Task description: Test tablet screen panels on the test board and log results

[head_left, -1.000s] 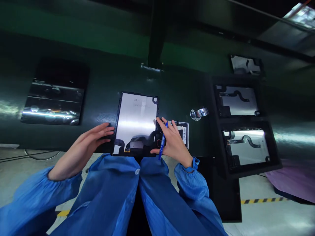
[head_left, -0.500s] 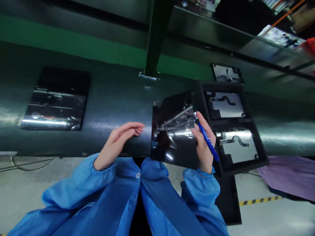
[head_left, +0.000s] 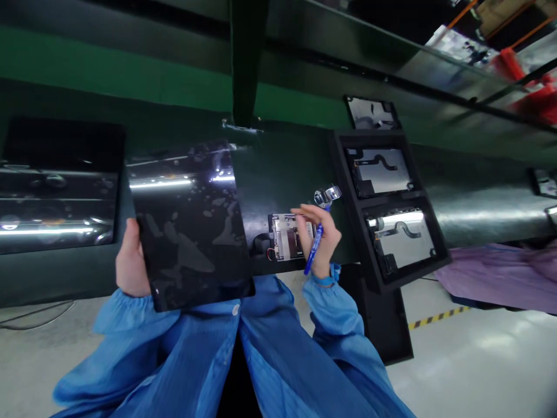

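Note:
A large glossy black screen panel (head_left: 191, 226), with blotchy clear film on its face, is tilted up in front of my left side. My left hand (head_left: 132, 268) grips its left edge; the fingers behind it are hidden. In my right hand (head_left: 324, 241) a blue pen (head_left: 314, 249) lies against the curled fingers. Under that hand sits a piece with exposed electronics (head_left: 286, 237), with silver parts, tape strips and a thin red wire, partly covered by my fingers. Just beyond the right hand is a small shiny metal object (head_left: 327, 196) of unclear kind.
Another black panel (head_left: 56, 197) lies on the dark bench at left. To the right, a black two-compartment tray (head_left: 385, 202) holds silver-backed units with curved flat cables. A similar unit (head_left: 372, 113) lies behind it. A dark post (head_left: 248, 64) rises from the bench's back edge.
The black screen panel has gone from beside my right hand to the left, now held by my left hand. The exposed electronics have come into view. The right hand still has the pen.

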`<action>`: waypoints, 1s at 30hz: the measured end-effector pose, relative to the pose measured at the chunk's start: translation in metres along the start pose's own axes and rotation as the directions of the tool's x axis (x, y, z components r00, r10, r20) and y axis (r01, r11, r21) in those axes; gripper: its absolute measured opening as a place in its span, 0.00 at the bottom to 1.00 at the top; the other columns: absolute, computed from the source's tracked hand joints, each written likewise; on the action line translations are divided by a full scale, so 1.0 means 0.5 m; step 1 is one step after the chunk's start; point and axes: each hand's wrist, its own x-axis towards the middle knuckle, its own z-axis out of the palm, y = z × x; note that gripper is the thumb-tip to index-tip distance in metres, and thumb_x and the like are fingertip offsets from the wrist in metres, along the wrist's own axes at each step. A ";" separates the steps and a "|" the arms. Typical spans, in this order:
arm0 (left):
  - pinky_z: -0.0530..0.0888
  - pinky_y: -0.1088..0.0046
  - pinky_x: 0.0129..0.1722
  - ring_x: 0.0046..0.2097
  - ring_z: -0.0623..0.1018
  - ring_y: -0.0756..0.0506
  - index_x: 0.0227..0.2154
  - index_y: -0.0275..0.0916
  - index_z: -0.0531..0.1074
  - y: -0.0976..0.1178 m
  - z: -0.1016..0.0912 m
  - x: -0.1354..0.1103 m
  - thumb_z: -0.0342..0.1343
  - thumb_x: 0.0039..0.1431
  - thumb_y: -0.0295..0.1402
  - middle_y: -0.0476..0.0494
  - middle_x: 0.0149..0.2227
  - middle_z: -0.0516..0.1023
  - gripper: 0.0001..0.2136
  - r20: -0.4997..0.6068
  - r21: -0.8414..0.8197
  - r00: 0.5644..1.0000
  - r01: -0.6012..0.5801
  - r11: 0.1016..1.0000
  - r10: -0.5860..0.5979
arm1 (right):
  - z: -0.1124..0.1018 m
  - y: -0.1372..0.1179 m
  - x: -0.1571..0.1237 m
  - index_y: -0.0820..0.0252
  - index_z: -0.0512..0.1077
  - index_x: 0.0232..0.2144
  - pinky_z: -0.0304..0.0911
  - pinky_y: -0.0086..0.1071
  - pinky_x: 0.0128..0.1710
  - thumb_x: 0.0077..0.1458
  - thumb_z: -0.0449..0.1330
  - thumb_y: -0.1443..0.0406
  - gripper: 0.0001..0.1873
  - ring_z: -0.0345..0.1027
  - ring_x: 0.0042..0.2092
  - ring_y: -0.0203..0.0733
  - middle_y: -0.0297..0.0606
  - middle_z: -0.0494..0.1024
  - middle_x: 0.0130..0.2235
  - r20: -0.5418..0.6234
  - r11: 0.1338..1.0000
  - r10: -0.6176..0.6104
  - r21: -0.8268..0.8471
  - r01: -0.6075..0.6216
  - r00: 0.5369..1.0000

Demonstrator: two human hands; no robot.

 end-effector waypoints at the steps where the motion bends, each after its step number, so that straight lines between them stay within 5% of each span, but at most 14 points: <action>1: 0.67 0.69 0.63 0.62 0.70 0.43 0.45 0.40 0.77 -0.005 -0.013 0.010 0.54 0.66 0.44 0.57 0.38 0.83 0.15 -0.053 0.085 0.997 -0.051 0.995 0.055 | -0.015 0.030 0.003 0.54 0.75 0.42 0.73 0.39 0.45 0.61 0.59 0.65 0.08 0.76 0.41 0.42 0.36 0.82 0.38 -0.062 0.984 -0.082 -0.163 0.071 0.995; 5: 0.61 0.69 0.66 0.61 0.71 0.44 0.49 0.43 0.76 -0.029 -0.041 0.029 0.58 0.63 0.40 0.61 0.43 0.83 0.14 -0.106 0.313 0.972 -0.169 0.934 0.211 | -0.045 0.102 0.008 0.54 0.76 0.35 0.72 0.39 0.43 0.59 0.57 0.69 0.08 0.74 0.39 0.43 0.37 0.81 0.35 0.021 0.889 -0.182 -0.424 0.173 0.983; 9: 0.72 0.67 0.57 0.58 0.75 0.42 0.59 0.39 0.68 -0.030 -0.025 0.013 0.53 0.66 0.35 0.55 0.47 0.82 0.20 0.035 0.136 0.987 -0.157 0.978 0.154 | -0.041 0.103 0.001 0.54 0.74 0.32 0.71 0.39 0.43 0.58 0.55 0.70 0.08 0.74 0.40 0.44 0.37 0.79 0.35 0.137 0.899 -0.100 -0.411 0.148 0.985; 14: 0.75 0.68 0.55 0.58 0.75 0.42 0.70 0.40 0.49 0.001 0.016 -0.018 0.50 0.69 0.35 0.54 0.44 0.83 0.30 -0.023 0.017 0.999 -0.022 1.000 0.023 | -0.041 0.095 0.000 0.54 0.72 0.29 0.70 0.39 0.43 0.58 0.57 0.69 0.07 0.75 0.41 0.44 0.38 0.79 0.36 0.179 0.909 -0.090 -0.387 0.154 0.980; 18: 0.77 0.67 0.53 0.58 0.75 0.42 0.62 0.37 0.65 0.027 0.040 -0.037 0.45 0.71 0.40 0.52 0.38 0.84 0.21 0.065 -0.115 0.983 0.178 0.977 -0.172 | -0.045 0.096 0.002 0.54 0.70 0.29 0.70 0.38 0.42 0.60 0.58 0.68 0.08 0.75 0.42 0.43 0.37 0.80 0.36 0.215 0.896 -0.146 -0.385 0.221 0.966; 21: 0.78 0.67 0.53 0.55 0.77 0.42 0.51 0.34 0.74 0.032 0.047 -0.042 0.44 0.71 0.44 0.47 0.38 0.84 0.21 0.162 -0.209 0.963 0.245 0.947 -0.214 | -0.045 0.096 0.004 0.54 0.70 0.30 0.69 0.37 0.41 0.60 0.58 0.69 0.06 0.74 0.40 0.43 0.36 0.81 0.35 0.195 0.883 -0.213 -0.381 0.274 0.957; 30: 0.77 0.67 0.54 0.58 0.75 0.41 0.45 0.40 0.78 0.018 0.027 -0.024 0.53 0.66 0.45 0.51 0.45 0.83 0.16 0.248 -0.303 0.947 0.275 0.912 -0.202 | -0.040 0.091 0.015 0.53 0.69 0.30 0.70 0.39 0.41 0.59 0.59 0.68 0.06 0.76 0.40 0.45 0.36 0.80 0.36 0.149 0.865 -0.243 -0.413 0.283 0.959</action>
